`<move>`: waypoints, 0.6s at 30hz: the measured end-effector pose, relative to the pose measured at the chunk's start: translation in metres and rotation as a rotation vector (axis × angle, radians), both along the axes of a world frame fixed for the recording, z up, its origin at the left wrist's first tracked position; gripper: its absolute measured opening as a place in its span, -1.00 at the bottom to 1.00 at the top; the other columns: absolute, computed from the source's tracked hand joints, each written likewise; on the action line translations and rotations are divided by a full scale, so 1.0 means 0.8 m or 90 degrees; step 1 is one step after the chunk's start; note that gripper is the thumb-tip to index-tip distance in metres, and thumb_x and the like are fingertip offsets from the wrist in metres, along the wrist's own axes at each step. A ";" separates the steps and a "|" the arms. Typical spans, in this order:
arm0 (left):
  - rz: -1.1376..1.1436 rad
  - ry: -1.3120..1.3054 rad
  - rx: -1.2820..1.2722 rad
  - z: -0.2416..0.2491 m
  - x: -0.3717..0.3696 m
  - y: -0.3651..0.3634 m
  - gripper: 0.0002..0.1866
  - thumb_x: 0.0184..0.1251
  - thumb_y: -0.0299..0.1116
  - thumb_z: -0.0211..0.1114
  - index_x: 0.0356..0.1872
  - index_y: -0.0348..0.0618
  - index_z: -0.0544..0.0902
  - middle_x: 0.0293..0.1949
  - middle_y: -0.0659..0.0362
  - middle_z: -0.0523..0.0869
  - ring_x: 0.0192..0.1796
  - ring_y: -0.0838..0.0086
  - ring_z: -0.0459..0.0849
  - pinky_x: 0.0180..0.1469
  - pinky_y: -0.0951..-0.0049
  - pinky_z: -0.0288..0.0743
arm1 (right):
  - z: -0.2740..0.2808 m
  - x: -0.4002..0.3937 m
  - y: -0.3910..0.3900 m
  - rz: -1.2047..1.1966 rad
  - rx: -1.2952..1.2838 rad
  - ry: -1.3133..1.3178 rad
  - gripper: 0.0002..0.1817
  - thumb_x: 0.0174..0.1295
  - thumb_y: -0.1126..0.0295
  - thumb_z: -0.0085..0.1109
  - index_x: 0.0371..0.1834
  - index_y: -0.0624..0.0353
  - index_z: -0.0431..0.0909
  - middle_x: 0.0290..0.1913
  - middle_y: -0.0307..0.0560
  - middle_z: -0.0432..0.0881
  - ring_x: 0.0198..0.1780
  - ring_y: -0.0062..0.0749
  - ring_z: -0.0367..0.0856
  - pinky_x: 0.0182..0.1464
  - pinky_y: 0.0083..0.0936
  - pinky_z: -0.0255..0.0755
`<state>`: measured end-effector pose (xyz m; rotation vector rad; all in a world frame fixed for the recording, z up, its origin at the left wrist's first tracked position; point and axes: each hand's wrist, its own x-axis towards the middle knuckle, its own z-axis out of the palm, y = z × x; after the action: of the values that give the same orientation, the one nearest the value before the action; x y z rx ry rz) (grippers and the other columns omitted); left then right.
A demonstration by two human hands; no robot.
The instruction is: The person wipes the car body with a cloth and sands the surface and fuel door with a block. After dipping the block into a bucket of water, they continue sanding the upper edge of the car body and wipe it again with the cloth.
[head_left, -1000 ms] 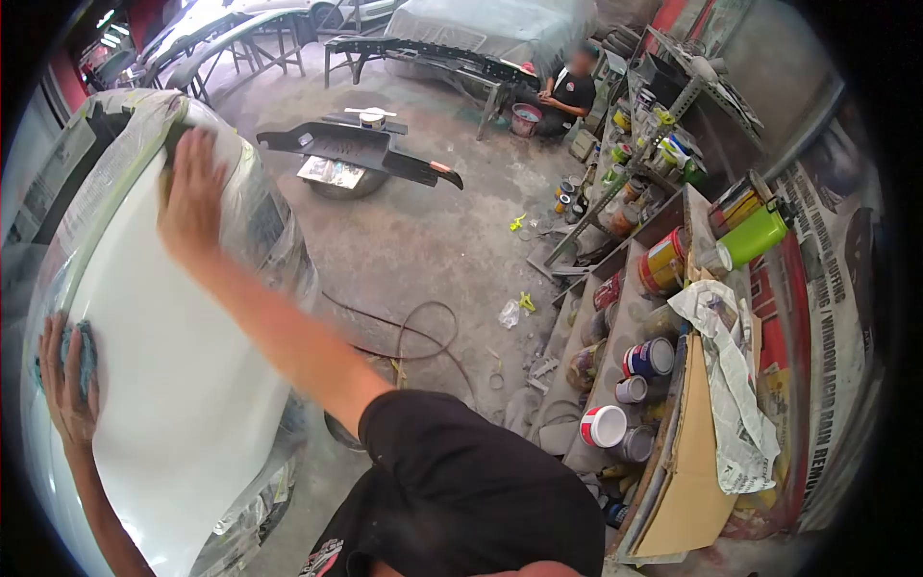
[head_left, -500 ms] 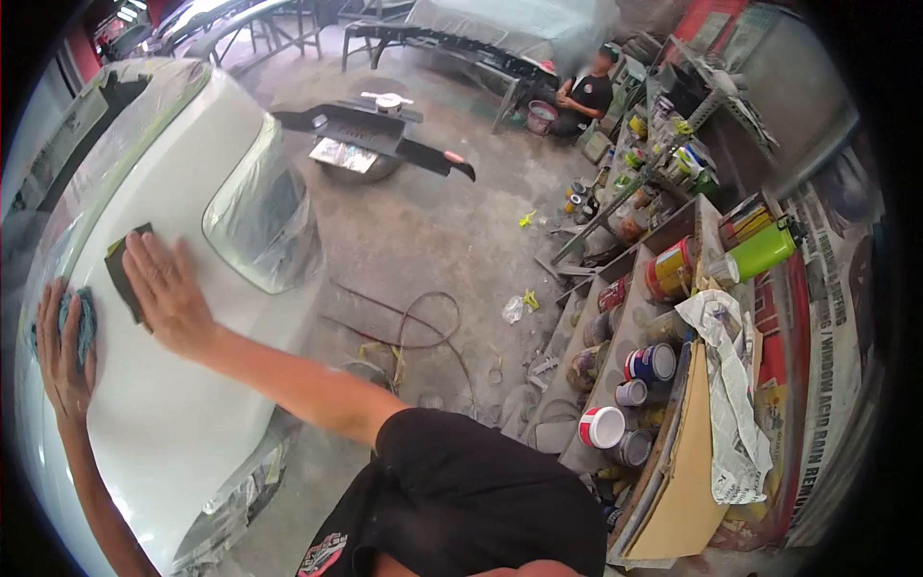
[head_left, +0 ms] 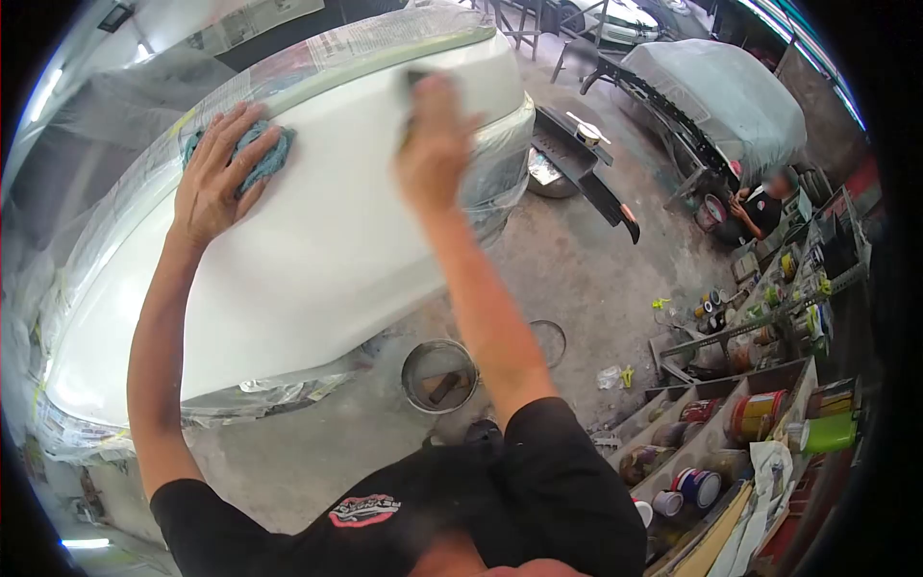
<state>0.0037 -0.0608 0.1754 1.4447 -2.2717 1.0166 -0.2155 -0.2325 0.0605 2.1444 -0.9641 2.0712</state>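
A white car body panel (head_left: 317, 221) fills the left and middle of the view. My left hand (head_left: 213, 178) lies on its upper part with fingers spread over a crumpled teal cloth (head_left: 269, 162), pressing it to the surface. Farther right, near the panel's upper edge, my right hand (head_left: 435, 144) is smeared by motion. A dark sheet of sandpaper (head_left: 416, 79) shows at its fingertips, against the panel. Masking film and newspaper (head_left: 279, 67) border the panel along the top.
On the floor stands a round metal pan (head_left: 439, 377) with a dark block inside. Shelves of paint cans (head_left: 758, 415) line the right side. A black bumper part (head_left: 586, 173) lies beyond the car. Another person (head_left: 764, 207) sits at the far right beside a bucket (head_left: 711, 212).
The view has swung left. My right hand has slid the sandpaper along the panel, away from my left hand, toward the upper right edge. My left hand still presses the cloth.
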 end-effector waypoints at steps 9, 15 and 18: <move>-0.011 0.013 -0.015 0.001 0.000 0.001 -0.30 0.13 -0.43 0.46 0.40 0.03 0.56 0.49 0.02 0.45 0.55 0.04 0.37 0.59 -0.03 0.21 | -0.040 0.047 0.053 -0.024 -0.082 0.140 -0.42 0.36 0.47 0.03 0.49 0.29 0.36 0.55 0.27 0.33 0.59 0.12 0.26 0.54 0.39 -0.09; -0.009 0.018 -0.056 0.001 0.007 -0.002 -0.30 0.13 -0.44 0.47 0.39 0.05 0.56 0.45 0.03 0.48 0.53 0.05 0.39 0.59 -0.02 0.21 | 0.012 0.018 -0.021 -0.112 0.095 -0.088 -0.42 0.42 0.43 0.03 0.50 0.37 0.30 0.57 0.24 0.30 0.62 0.14 0.19 0.55 0.35 -0.04; -0.018 0.054 -0.094 -0.005 0.009 -0.006 -0.32 0.16 -0.46 0.46 0.39 0.05 0.56 0.44 0.04 0.48 0.52 0.06 0.40 0.58 -0.02 0.23 | -0.029 0.062 0.081 0.072 -0.015 0.102 -0.36 0.34 0.38 0.09 0.51 0.30 0.33 0.61 0.14 0.25 0.64 0.07 0.15 0.56 0.39 -0.09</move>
<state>0.0111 -0.0659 0.1714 1.3651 -2.1044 1.0702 -0.1662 -0.1678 0.0370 2.3611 -0.8150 1.9063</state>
